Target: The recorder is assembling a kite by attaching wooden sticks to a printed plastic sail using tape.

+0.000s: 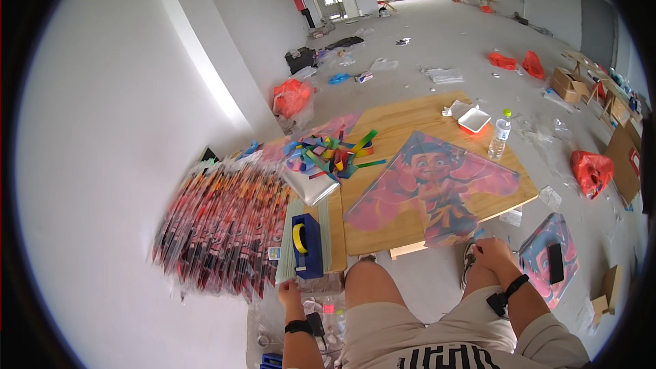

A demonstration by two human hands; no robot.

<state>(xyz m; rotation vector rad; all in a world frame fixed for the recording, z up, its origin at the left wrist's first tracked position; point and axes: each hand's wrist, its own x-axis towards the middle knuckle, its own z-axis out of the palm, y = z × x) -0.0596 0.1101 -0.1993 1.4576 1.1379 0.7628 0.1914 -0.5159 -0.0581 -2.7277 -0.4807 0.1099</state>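
My left hand (289, 292) is low beside the table's left end, its fingers curled at the near end of a bundle of thin pale rods (285, 260). Whatever it may hold is too small to make out. Just right of it stands a blue tape dispenser (311, 249) with a yellow roll. My right hand (493, 255) is closed above my right knee, its fingertips hidden. Beyond it a printed kite (430, 181) with a cartoon figure lies flat on the wooden table (376, 123), its lower tip over the near edge.
A heap of rainbow ribbons (331, 154) lies behind the dispenser. Many bagged kites (219, 225) overlap on the left. A water bottle (499, 137) and a white-lined tray (474, 120) stand at the far right. A phone (555, 264) rests on another kite (540, 249) low on the right.
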